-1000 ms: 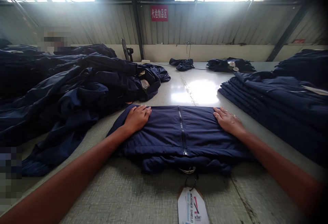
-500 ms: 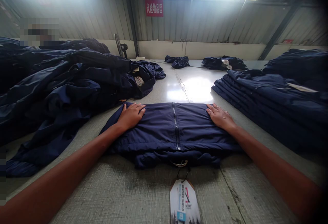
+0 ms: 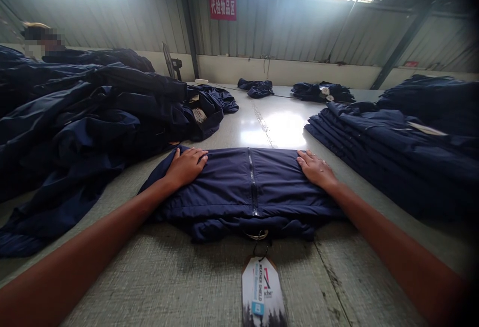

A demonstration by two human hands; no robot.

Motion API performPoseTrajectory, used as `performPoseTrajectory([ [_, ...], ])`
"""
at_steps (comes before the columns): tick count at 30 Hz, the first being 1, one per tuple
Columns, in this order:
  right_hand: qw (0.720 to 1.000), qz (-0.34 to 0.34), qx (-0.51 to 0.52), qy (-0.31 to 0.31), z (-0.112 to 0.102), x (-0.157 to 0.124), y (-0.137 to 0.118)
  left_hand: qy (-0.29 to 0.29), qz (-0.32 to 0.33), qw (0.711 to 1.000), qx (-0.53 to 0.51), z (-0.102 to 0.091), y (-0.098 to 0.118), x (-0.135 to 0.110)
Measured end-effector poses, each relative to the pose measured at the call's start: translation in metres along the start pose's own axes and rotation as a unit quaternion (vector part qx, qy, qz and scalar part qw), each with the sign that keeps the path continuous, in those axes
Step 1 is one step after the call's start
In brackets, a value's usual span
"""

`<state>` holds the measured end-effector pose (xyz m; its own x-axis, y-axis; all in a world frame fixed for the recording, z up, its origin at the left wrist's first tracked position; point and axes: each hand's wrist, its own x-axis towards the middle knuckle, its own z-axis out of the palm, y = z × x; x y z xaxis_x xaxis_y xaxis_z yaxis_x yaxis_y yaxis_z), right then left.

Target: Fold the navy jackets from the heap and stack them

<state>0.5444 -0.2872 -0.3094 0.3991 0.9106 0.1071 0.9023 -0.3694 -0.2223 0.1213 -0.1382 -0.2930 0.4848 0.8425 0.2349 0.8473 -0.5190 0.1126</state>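
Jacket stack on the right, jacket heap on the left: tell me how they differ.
The jacket stack lies in flat, layered folds, while the jacket heap sprawls in loose, crumpled tangles. The jacket stack has roughly aligned edges; the jacket heap has uneven edges, with fabric trailing over the table. Both are dark navy and rest on that table.

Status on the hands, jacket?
Left hand and right hand flat on folded navy jacket, astride zip. Hang tag on table in front. Loose heap left, folded stack right.
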Motion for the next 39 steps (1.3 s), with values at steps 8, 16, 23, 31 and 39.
performPoseTrajectory([
  [8, 1.0, -0.006, -0.005, 0.006, 0.0, -0.001, 0.001, 0.006, 0.005, 1.0, -0.003, 0.0, 0.0, 0.0],
  [16, 1.0, -0.003, -0.01, 0.008, 0.001, -0.001, 0.001, 0.011, 0.008, 1.0, 0.002, 0.0, -0.001, 0.001],
  [23, 1.0, -0.004, -0.014, 0.014, 0.002, -0.002, 0.001, 0.007, 0.007, 1.0, -0.002, 0.0, 0.0, 0.0],
  [31, 0.966, -0.129, -0.065, 0.214, -0.013, -0.021, -0.014, 0.119, 0.092, 0.987, 0.061, -0.021, 0.02, -0.011],
  [39, 0.928, -0.359, 0.092, 0.017, -0.053, -0.074, -0.058, -0.027, 0.188, 0.98, -0.06, -0.063, 0.073, -0.056],
])
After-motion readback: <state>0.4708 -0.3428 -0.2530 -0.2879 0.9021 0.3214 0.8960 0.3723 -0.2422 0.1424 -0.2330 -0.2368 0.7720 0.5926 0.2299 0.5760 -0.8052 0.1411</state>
